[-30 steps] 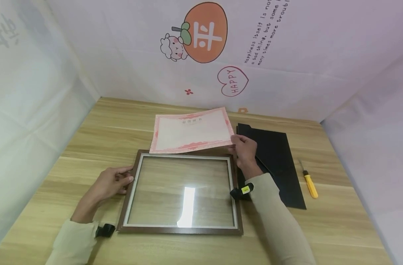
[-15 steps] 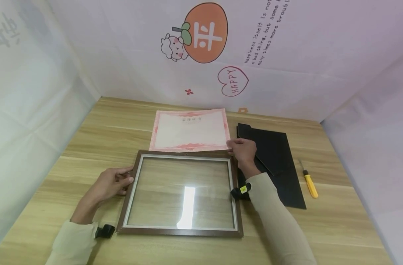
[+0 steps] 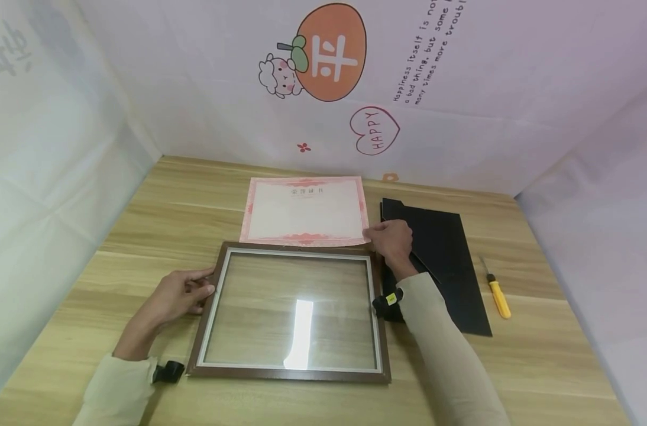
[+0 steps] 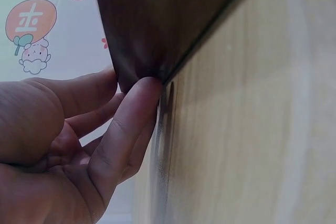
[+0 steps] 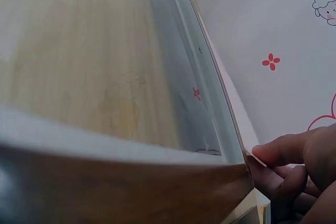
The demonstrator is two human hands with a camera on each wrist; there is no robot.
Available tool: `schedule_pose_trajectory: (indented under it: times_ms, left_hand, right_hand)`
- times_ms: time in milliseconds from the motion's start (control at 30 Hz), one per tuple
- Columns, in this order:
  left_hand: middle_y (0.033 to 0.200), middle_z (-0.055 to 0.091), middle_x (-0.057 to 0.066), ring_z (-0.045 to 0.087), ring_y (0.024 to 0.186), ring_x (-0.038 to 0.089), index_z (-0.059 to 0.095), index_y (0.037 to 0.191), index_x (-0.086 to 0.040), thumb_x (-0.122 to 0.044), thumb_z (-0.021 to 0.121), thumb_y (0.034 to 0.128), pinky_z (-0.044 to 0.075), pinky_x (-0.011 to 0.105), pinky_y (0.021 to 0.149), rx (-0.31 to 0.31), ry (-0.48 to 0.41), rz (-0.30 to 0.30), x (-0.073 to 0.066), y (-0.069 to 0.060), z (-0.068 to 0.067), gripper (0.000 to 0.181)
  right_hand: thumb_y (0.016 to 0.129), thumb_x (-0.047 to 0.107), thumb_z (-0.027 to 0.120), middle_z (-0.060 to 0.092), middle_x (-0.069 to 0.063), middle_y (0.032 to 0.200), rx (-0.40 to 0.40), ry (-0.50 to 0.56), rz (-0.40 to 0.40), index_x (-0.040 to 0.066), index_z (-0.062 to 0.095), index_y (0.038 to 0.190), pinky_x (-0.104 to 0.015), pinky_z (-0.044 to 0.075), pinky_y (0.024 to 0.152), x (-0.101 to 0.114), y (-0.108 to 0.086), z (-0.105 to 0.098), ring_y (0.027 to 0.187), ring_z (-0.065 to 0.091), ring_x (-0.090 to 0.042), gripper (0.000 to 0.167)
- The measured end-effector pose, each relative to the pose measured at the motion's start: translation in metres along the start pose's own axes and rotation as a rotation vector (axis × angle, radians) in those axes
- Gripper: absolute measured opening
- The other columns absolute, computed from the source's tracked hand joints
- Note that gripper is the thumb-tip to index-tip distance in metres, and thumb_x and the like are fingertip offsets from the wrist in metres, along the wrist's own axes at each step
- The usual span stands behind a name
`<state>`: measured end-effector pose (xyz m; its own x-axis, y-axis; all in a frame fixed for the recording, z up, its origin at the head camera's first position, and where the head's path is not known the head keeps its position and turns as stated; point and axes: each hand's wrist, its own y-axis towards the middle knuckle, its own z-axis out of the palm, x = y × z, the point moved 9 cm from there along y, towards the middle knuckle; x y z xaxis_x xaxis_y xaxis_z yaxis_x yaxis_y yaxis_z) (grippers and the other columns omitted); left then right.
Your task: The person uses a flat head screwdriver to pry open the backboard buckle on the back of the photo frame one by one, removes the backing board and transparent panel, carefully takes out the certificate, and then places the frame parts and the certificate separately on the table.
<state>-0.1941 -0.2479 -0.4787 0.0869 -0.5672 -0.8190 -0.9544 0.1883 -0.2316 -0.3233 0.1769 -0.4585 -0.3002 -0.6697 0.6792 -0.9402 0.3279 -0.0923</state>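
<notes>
A brown picture frame (image 3: pixel 288 371) with a pale inner lip lies on the table, and its clear pane (image 3: pixel 259 313) reflects a bright streak of light. At the frame's left side, my left hand (image 3: pixel 174 296) holds the edge between thumb and fingers; the left wrist view shows the thumb (image 4: pixel 137 100) against the brown edge. Beyond the far side lies a white certificate (image 3: pixel 302 213) with a pink border. My right hand (image 3: pixel 391 241) pinches its near right corner, close to the frame's far right corner. In the right wrist view, the fingertips partly hide the paper.
Black boards (image 3: pixel 451 260) lie overlapping to the right, partly under the right forearm. Further right is a screwdriver (image 3: pixel 500 300) with a yellow handle. A printed cloth (image 3: pixel 217 77) rises behind the table's back edge, and pale cloth stands at both sides.
The certificate, earlier raised and tilted at its right end, has come down flatter behind the frame. My right hand still pinches its corner and has shifted slightly. The left hand stays put.
</notes>
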Motion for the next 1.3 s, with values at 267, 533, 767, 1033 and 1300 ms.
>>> schedule_pose_trajectory:
  times_ms: [267,533,767,1033,1300]
  left_hand:
    - [0.114,0.057,0.022,0.065,0.090,0.019,0.043,0.144,0.004,-0.004,0.059,0.0967,0.061,0.023,0.068,0.003,-0.003,-0.005,0.000,0.001,0.000,0.051]
    - [0.115,0.057,0.022,0.065,0.090,0.018,0.043,0.144,0.004,-0.004,0.060,0.0967,0.061,0.023,0.069,0.003,0.000,-0.012,0.001,0.000,0.000,0.051]
    - [0.114,0.057,0.022,0.065,0.089,0.019,0.043,0.144,0.004,-0.004,0.059,0.0967,0.062,0.023,0.068,-0.002,-0.006,0.002,0.000,0.000,0.000,0.050]
    - [0.114,0.057,0.022,0.065,0.090,0.019,0.044,0.144,0.005,-0.004,0.059,0.0969,0.062,0.023,0.069,-0.001,-0.018,0.008,-0.001,0.000,0.001,0.050]
    - [0.116,0.056,0.023,0.066,0.091,0.019,0.043,0.145,0.003,-0.005,0.060,0.0968,0.061,0.023,0.069,-0.002,-0.018,-0.013,0.001,-0.001,0.002,0.051]
  right_hand:
    - [0.084,0.024,0.075,0.075,-0.010,0.078,0.071,0.062,0.031,0.006,0.078,0.098,-0.022,0.045,0.048,-0.010,0.002,0.008,0.060,0.062,-0.013,0.023]
    - [0.084,0.020,0.075,0.073,-0.012,0.074,0.063,0.116,0.001,0.003,0.077,0.099,-0.021,0.045,0.047,-0.014,0.003,0.009,0.054,0.059,-0.010,0.023]
    - [0.085,0.016,0.074,0.074,-0.014,0.077,0.043,0.120,-0.017,0.003,0.078,0.096,-0.021,0.046,0.047,-0.013,0.002,0.006,0.053,0.062,-0.009,0.018]
    - [0.086,0.017,0.072,0.073,-0.011,0.074,0.013,0.102,-0.067,0.007,0.077,0.092,-0.022,0.047,0.048,-0.008,0.002,0.000,0.055,0.064,-0.012,0.012]
    - [0.083,0.017,0.074,0.075,-0.011,0.085,0.025,0.061,-0.049,0.009,0.077,0.092,-0.022,0.047,0.049,-0.011,0.001,-0.001,0.062,0.064,-0.015,0.012]
